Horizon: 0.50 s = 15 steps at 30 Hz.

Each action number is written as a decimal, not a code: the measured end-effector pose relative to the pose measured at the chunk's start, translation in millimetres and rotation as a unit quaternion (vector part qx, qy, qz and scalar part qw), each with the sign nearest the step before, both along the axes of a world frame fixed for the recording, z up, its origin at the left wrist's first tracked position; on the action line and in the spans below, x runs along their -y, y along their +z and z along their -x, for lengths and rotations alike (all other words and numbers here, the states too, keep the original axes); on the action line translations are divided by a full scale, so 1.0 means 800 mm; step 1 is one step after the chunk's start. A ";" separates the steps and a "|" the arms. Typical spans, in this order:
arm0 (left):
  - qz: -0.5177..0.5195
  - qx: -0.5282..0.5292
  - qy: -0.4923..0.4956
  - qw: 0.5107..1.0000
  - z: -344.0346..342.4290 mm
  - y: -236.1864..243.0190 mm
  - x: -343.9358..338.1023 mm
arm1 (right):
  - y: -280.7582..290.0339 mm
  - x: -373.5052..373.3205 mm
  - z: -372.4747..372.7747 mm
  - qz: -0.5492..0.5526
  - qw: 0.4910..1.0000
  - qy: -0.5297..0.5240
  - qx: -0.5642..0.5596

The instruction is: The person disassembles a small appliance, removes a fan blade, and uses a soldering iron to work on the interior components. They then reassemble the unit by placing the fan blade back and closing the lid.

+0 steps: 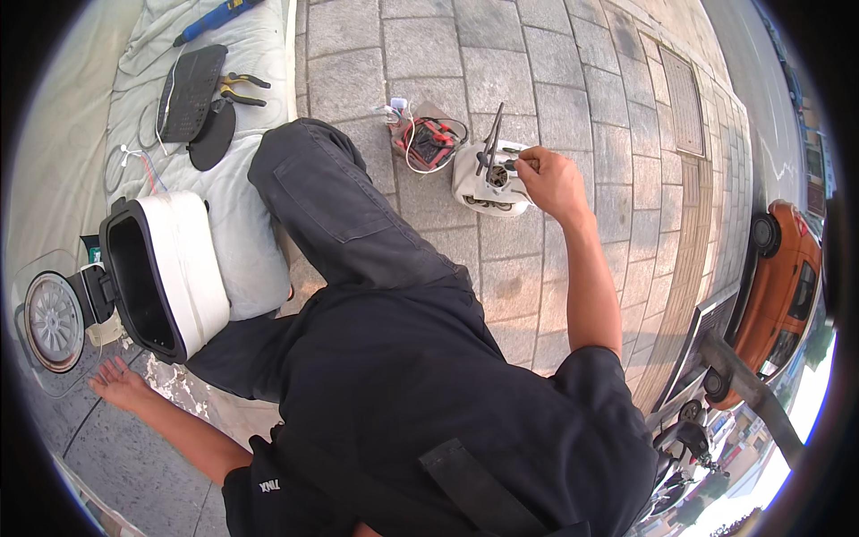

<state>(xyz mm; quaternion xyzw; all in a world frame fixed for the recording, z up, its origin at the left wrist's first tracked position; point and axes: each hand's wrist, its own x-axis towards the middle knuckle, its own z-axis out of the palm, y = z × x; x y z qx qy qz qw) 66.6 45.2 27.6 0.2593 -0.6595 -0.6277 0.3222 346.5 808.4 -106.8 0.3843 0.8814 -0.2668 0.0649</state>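
My right hand (552,182) is closed in a pinch on a dark hand tool (490,148) with long slim arms, whose exact kind I cannot make out. That tool is over a white plastic housing (479,190) on the pavement, which has a round opening in its top. On the left, my left hand (121,383) is open and empty, fingers spread, near the round silver disc (54,320) inside a hinged lid. The lid hangs open from a white box-shaped appliance (199,268) with a black inner cavity, lying tipped on its side.
A red and black multimeter (429,140) with cables lies beside the white housing. On the pale cloth (255,63) are yellow-handled pliers (242,89), a black perforated tray (191,94), a black rounded piece (213,137) and a blue tool (215,20). An orange car (783,295) stands far right.
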 end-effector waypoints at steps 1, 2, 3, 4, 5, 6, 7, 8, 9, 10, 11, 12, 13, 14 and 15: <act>-0.004 -0.003 0.001 1.000 0.003 0.000 -0.001 | -0.002 -0.001 0.000 -0.015 1.000 0.010 0.012; -0.009 -0.006 0.003 1.000 0.005 -0.003 0.000 | -0.002 -0.003 0.002 -0.030 0.999 0.022 0.024; -0.014 -0.009 0.011 1.000 -0.002 -0.006 0.009 | -0.001 -0.002 0.005 -0.046 0.998 0.028 0.026; -0.007 -0.013 0.025 1.000 -0.008 -0.009 0.025 | -0.001 0.004 0.014 -0.059 0.997 0.041 0.021; -0.002 -0.016 0.043 0.999 -0.016 -0.024 0.038 | 0.003 0.008 0.021 -0.074 0.996 0.057 0.016; 0.005 0.000 0.047 0.999 -0.024 -0.037 0.048 | 0.008 0.014 0.025 -0.088 0.991 0.099 0.003; 0.015 -0.014 0.030 0.999 -0.028 -0.050 0.042 | -0.001 0.018 0.021 -0.095 0.991 0.093 -0.018; 0.018 -0.026 0.033 0.999 -0.031 -0.047 0.036 | 0.013 0.031 0.032 -0.096 0.990 0.095 0.039; 0.013 -0.049 0.056 0.997 -0.017 -0.042 0.028 | -0.008 0.021 0.024 -0.086 0.990 0.107 0.034; 0.010 -0.071 0.041 0.997 0.002 -0.029 0.009 | -0.015 0.021 0.019 -0.082 0.991 0.100 0.022; 0.019 -0.078 0.033 0.996 0.011 -0.018 0.004 | -0.032 0.016 0.016 -0.094 0.983 0.135 0.077; 0.035 -0.087 0.037 0.995 0.013 -0.008 -0.002 | -0.063 0.017 0.011 -0.155 0.964 0.152 0.152; 0.040 -0.098 0.050 0.993 0.014 -0.006 -0.013 | -0.094 0.011 0.003 -0.173 0.954 0.165 0.180; 0.063 -0.102 0.040 0.992 0.009 -0.014 -0.005 | -0.092 0.016 0.005 -0.193 0.954 0.148 0.173; 0.065 -0.121 0.046 0.989 0.002 -0.019 -0.006 | -0.067 0.027 0.014 -0.175 0.959 0.143 0.171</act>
